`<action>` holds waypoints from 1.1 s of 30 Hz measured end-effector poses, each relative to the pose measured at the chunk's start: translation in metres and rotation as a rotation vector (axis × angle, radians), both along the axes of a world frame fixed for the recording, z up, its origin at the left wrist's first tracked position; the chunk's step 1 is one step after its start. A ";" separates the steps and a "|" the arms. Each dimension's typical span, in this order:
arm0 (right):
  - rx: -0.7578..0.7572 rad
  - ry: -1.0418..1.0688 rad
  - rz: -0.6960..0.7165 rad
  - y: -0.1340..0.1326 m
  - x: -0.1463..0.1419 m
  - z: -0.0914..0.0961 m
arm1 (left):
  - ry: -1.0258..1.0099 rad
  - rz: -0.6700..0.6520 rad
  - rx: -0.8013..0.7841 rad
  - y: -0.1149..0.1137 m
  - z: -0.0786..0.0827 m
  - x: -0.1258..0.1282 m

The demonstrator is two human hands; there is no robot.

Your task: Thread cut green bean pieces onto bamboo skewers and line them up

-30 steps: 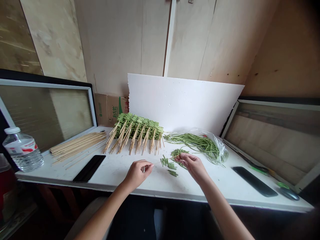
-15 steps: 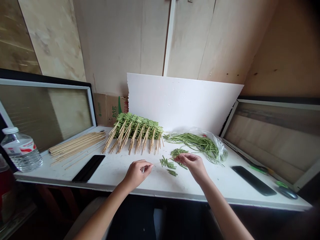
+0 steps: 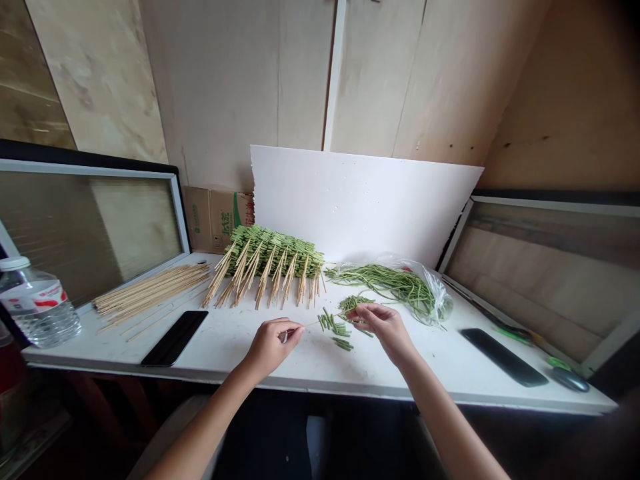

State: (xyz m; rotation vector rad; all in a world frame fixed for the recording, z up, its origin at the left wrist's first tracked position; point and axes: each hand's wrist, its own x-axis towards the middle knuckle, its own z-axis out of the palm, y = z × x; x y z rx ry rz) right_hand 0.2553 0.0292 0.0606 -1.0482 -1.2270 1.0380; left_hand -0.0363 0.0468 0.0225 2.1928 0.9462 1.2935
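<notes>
My left hand (image 3: 273, 345) pinches the near end of a thin bamboo skewer (image 3: 311, 325) that points right across the white table (image 3: 310, 363). Several short green bean pieces (image 3: 330, 323) are threaded on the skewer. My right hand (image 3: 383, 328) is closed in a pinch on a bean piece at the skewer's far tip. A few loose cut pieces (image 3: 343, 344) lie on the table just below. A small heap of cut beans (image 3: 356, 303) sits behind my right hand.
Finished bean skewers (image 3: 270, 260) are stacked at the back centre. Bare skewers (image 3: 150, 293) lie at the left, beside a black phone (image 3: 175, 337) and a water bottle (image 3: 35, 307). Long beans in a plastic bag (image 3: 400, 287) lie right; another phone (image 3: 504, 356) farther right.
Both hands stay almost in place; the skewer with threaded bean pieces now shows more plainly between them. The camera has tilted slightly.
</notes>
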 end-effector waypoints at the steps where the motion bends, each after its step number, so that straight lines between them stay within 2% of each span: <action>1: 0.005 0.012 -0.015 0.000 -0.001 0.000 | -0.014 0.001 -0.002 0.000 0.001 0.000; 11: 0.099 0.023 -0.171 -0.001 -0.014 -0.005 | 0.010 0.021 0.046 -0.001 0.002 0.001; 17: 0.093 0.030 -0.228 -0.002 -0.023 -0.009 | 0.006 0.016 0.054 0.000 -0.001 0.001; 24: 0.114 0.028 -0.204 0.000 -0.023 -0.016 | -0.024 -0.011 0.084 -0.001 -0.001 0.002; 33: 0.109 0.016 -0.167 0.000 -0.023 -0.011 | 0.004 -0.010 0.049 -0.001 -0.004 0.004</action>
